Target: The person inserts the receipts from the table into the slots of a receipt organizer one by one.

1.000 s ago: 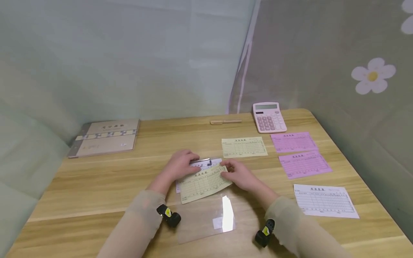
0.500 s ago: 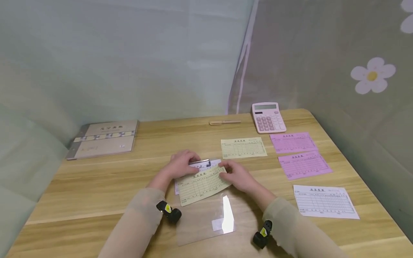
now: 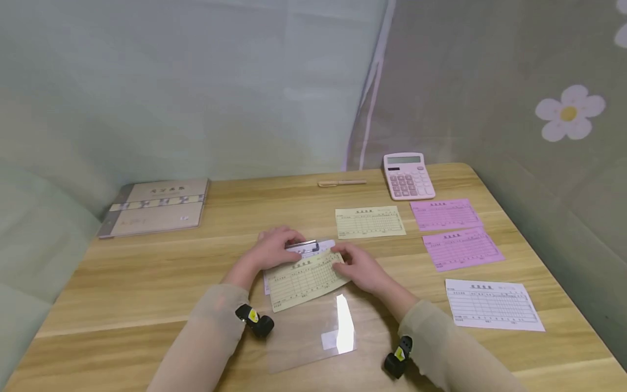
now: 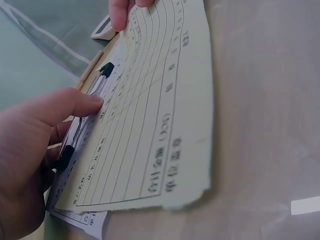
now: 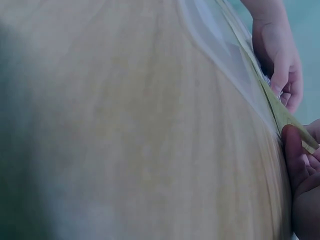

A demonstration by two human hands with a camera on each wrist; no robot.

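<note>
Over the clear clipboard [image 3: 296, 346] | yellow form slip [image 3: 306, 282], just below metal clip [image 3: 302, 245] | right hand [image 3: 363, 267] pinches upper right edge; left hand [image 3: 274, 249] grips clip, thumb on slip | likely light, floppy, easily creased; hold by edges

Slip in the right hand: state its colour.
Pale yellow; the slip shows best in the head view.

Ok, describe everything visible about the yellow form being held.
The yellow form looks like paper, with printed lines, a grid and a rough left edge. It is askew and bowed, partly over a white sheet, in front of the metal clip. The right hand pinches its right end; the left hand seems to touch its top edge.
</note>
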